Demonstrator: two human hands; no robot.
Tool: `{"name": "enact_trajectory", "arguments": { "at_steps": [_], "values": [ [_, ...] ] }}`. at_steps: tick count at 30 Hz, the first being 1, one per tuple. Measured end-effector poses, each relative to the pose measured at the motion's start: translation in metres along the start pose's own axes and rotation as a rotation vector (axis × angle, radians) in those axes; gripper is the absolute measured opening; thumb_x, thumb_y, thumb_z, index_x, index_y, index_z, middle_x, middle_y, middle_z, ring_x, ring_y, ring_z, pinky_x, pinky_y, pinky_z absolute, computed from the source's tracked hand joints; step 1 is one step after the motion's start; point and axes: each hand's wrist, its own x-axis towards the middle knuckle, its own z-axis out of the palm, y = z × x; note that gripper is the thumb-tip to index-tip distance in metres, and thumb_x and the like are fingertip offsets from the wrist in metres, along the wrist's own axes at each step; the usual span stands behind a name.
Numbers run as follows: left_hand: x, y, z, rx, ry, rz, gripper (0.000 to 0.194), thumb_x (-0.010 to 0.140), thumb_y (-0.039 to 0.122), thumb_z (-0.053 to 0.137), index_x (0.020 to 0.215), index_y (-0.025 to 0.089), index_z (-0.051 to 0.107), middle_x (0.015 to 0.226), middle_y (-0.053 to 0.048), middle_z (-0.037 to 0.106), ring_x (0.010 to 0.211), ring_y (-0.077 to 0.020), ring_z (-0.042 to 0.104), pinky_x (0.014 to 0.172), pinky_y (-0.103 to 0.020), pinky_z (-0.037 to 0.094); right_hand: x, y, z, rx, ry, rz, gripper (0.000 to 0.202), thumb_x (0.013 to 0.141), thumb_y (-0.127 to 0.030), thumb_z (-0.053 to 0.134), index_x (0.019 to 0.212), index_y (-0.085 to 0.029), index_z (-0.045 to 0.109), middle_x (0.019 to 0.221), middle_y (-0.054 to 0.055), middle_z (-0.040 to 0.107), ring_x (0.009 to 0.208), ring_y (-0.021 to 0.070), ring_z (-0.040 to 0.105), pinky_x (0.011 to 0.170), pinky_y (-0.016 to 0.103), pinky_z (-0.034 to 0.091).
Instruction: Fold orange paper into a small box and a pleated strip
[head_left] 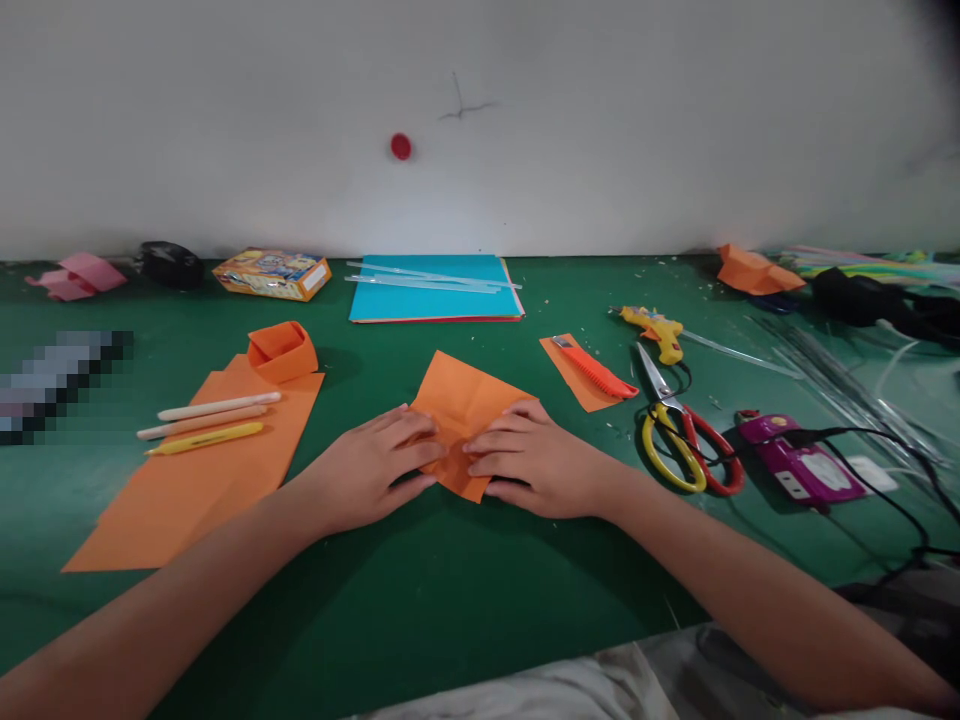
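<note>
A creased sheet of orange paper lies on the green table in front of me, its corner pointing away. My left hand rests palm down at its left edge, fingers stretched and slightly apart, their tips on the paper. From the other side, my right hand lies over the right part of the sheet with its fingers spread flat and hides that edge. Faint fold lines cross the paper's middle. Right of it, an orange-red box cutter lies on a small orange paper piece.
Scissors, a yellow glue gun and a purple device with cables stand right. Left are orange sheets bearing several pen-like sticks and a folded orange strip. Blue paper and a small box lie by the wall.
</note>
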Motion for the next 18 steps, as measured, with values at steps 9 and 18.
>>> {"name": "enact_trajectory", "arguments": {
  "at_steps": [9, 18],
  "values": [
    [-0.0028, 0.0000, 0.0057, 0.053, 0.138, 0.125, 0.028, 0.098, 0.025, 0.054, 0.123, 0.021, 0.068, 0.123, -0.006, 0.072, 0.120, -0.0201, 0.066, 0.126, -0.050, 0.032, 0.0009, 0.0002, 0.0022, 0.263, 0.181, 0.126, 0.015, 0.099, -0.024, 0.054, 0.095, -0.021, 0.069, 0.099, 0.007, 0.073, 0.094, 0.0198, 0.067, 0.088, 0.034, 0.051],
    [-0.0022, 0.0038, 0.0073, 0.056, 0.194, 0.173, 0.018, 0.099, 0.021, 0.053, 0.108, 0.020, 0.069, 0.109, -0.004, 0.075, 0.098, -0.0167, 0.071, 0.089, -0.032, 0.056, 0.0047, -0.0010, 0.0101, 0.316, 0.263, 0.194, 0.020, 0.095, -0.018, 0.056, 0.075, -0.021, 0.055, 0.083, 0.003, 0.065, 0.081, 0.0174, 0.060, 0.080, 0.031, 0.047]
  ]
}}
